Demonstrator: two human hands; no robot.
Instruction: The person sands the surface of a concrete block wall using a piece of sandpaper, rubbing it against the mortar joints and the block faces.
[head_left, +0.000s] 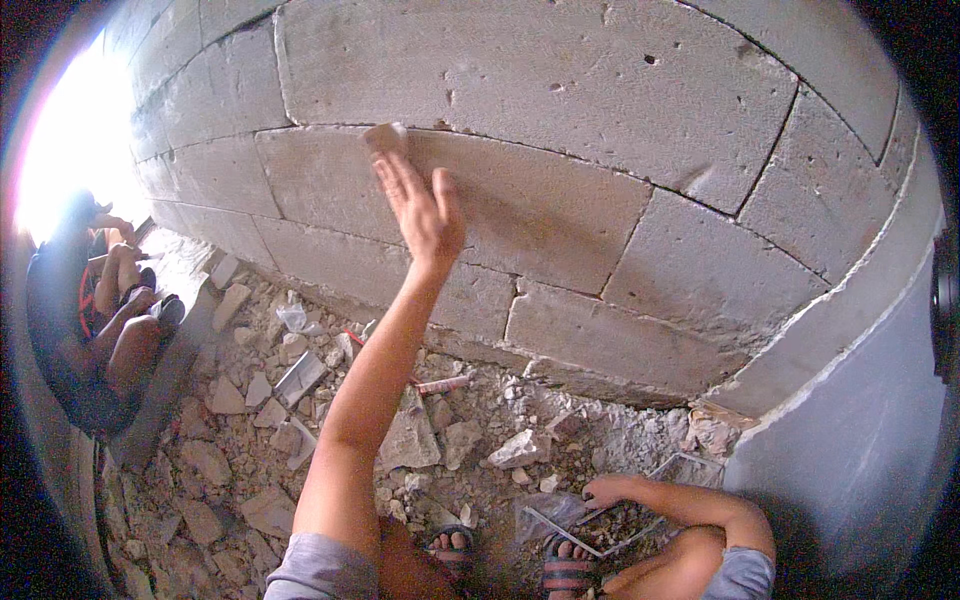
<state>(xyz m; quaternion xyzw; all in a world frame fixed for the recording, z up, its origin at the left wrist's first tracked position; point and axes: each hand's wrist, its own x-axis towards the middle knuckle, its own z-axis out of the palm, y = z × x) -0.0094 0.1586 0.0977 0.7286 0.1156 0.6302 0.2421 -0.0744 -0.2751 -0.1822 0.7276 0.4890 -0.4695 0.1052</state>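
My left hand [430, 220] reaches up to the grey block wall [540, 75], fingers stretched upward and thumb apart. Under its fingertips a small tan pad or block [384, 137] is pressed to the wall, slightly blurred; its exact kind does not show. To the right of the hand, a browner, smoother-looking patch [540, 200] covers the block face. Low down, beside my right knee, my right hand [612, 489] hangs with curled fingers. It is close to a thin grey frame [625, 545] and a clear plastic sheet [550, 512]; whether it grips either cannot be made out.
Broken rubble [205, 465] covers the ground around my sandalled feet [568, 570]. A grey metal piece [300, 377] and a reddish stick [443, 384] lie among it. Another person [90, 340] sits at the far left, near bright light. A smooth grey wall [850, 420] rises on the right.
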